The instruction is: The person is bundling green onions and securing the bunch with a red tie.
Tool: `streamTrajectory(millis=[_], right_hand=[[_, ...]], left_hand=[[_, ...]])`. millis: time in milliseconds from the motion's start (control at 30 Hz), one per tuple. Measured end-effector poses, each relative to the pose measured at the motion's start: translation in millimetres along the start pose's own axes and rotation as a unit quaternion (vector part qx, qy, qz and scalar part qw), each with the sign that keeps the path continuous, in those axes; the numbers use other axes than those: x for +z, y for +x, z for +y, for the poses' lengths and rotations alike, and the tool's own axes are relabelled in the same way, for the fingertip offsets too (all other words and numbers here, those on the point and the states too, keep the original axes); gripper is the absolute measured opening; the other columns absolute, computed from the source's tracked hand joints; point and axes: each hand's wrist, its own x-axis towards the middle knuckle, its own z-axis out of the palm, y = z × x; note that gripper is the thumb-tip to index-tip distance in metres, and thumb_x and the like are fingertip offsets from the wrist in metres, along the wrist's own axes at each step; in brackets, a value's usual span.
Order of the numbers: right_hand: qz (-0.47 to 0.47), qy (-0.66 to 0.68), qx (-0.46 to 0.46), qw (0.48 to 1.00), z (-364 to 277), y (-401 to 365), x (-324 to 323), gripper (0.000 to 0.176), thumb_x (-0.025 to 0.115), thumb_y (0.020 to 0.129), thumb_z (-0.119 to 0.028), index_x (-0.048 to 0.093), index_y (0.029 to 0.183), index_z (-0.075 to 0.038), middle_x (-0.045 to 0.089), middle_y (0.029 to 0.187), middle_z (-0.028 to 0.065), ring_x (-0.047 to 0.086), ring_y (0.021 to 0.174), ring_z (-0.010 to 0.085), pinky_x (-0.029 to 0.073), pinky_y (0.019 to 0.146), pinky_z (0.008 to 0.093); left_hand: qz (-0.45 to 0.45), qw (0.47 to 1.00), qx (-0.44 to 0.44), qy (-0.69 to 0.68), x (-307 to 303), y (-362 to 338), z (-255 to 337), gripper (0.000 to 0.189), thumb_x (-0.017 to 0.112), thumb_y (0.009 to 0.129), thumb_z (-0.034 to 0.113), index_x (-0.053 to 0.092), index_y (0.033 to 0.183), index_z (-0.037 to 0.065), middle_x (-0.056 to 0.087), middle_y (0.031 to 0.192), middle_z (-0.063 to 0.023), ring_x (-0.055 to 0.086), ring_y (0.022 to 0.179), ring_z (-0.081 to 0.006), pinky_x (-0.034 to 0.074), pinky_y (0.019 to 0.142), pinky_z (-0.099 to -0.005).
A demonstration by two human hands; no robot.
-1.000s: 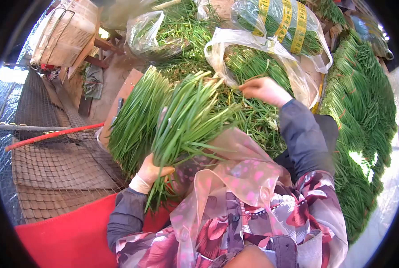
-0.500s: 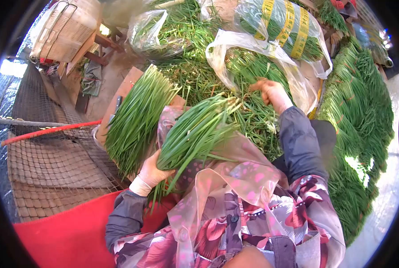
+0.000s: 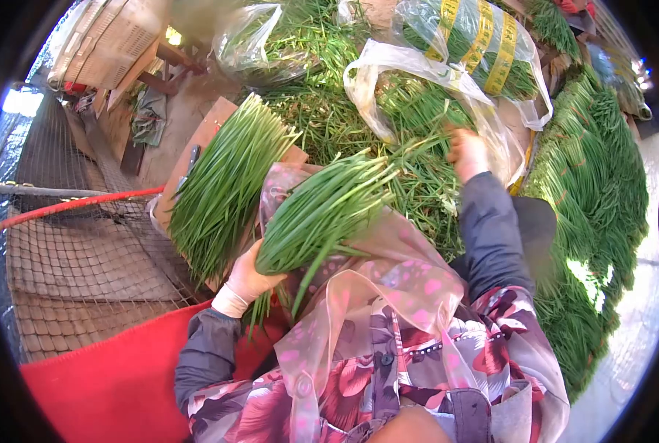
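Note:
My left hand [image 3: 249, 279], in a pale glove, is wrapped round the lower leafy part of a bunch of green chives [image 3: 322, 214]. Its pale stem ends point up and right over my lap. To the right of these ends is my right hand [image 3: 468, 153], fingers curled and slightly smeared by motion, with a few loose chive strands [image 3: 427, 142] at its fingertips. Another chive bunch [image 3: 226, 177] lies on a board [image 3: 217, 118] left of the held one. A knife [image 3: 193, 158] rests beside it, partly covered.
Loose trimmings [image 3: 329, 122] are heaped in front of me. An open white plastic bag [image 3: 366, 66] holds more greens, near a clear bag with yellow tape [image 3: 484, 44]. Stacked chives [image 3: 588, 192] line the right. A crate [image 3: 108, 48] and netting [image 3: 93, 258] are at left.
My right hand has moved slightly right from the bunch's stem ends, and strands now stretch towards it. The held bunch stays nearly in place, its stem ends a little more fanned out.

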Motion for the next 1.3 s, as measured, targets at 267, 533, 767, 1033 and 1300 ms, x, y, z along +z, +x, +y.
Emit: streamTrajectory(millis=[267, 533, 767, 1033, 1300], right_hand=[[-0.346, -0.389, -0.222, 0.825, -57, -82, 105, 0.051, 0.067, 0.079, -0.048, 0.068, 0.107, -0.005, 0.067, 0.106, 0.015, 0.062, 0.1, 0.0291, 0.046, 0.088, 0.0355], [-0.274, -0.068, -0.004, 0.959, -15, -109, 137, 0.027, 0.066, 0.088, -0.023, 0.067, 0.101, 0.001, 0.069, 0.091, 0.0063, 0.064, 0.08, 0.0131, 0.05, 0.076, 0.0279], [-0.154, -0.165, -0.002, 0.974, 3, -35, 21, 0.033, 0.063, 0.087, -0.026, 0.062, 0.106, 0.001, 0.063, 0.076, 0.0038, 0.064, 0.069, 0.0167, 0.051, 0.067, 0.0289], [-0.37, -0.294, -0.154, 0.868, -44, -111, 77, 0.048, 0.067, 0.08, -0.029, 0.061, 0.12, -0.004, 0.063, 0.119, 0.0163, 0.058, 0.113, 0.0219, 0.042, 0.098, 0.0304], [-0.348, -0.517, -0.322, 0.713, -22, -153, 105, 0.044, 0.077, 0.069, -0.032, 0.068, 0.104, -0.008, 0.066, 0.107, 0.0124, 0.055, 0.114, 0.0294, 0.045, 0.092, 0.0376]], left_hand=[[0.004, 0.985, -0.016, -0.175, 8, 9, -7, 0.066, 0.076, 0.072, 0.006, 0.045, 0.131, 0.001, 0.068, 0.101, -0.0084, 0.065, 0.087, -0.0152, 0.052, 0.078, -0.0286], [0.098, 0.964, 0.069, 0.236, 7, -4, -1, 0.072, 0.073, 0.07, 0.015, 0.042, 0.135, 0.009, 0.064, 0.103, -0.0203, 0.063, 0.094, -0.0369, 0.052, 0.077, -0.0387], [0.139, 0.948, 0.117, 0.262, 4, -16, -1, 0.074, 0.073, 0.071, 0.008, 0.041, 0.138, 0.01, 0.063, 0.109, -0.0191, 0.064, 0.097, -0.0345, 0.053, 0.079, -0.0356], [0.176, 0.853, 0.242, 0.428, 9, -19, 6, 0.074, 0.062, 0.06, -0.001, 0.053, 0.131, 0.017, 0.056, 0.083, -0.0051, 0.056, 0.065, -0.0257, 0.042, 0.056, -0.0372], [0.151, 0.839, 0.221, 0.473, 6, -23, 31, 0.07, 0.06, 0.066, 0.001, 0.052, 0.133, 0.021, 0.056, 0.085, -0.0042, 0.055, 0.064, -0.0235, 0.043, 0.057, -0.0353]])
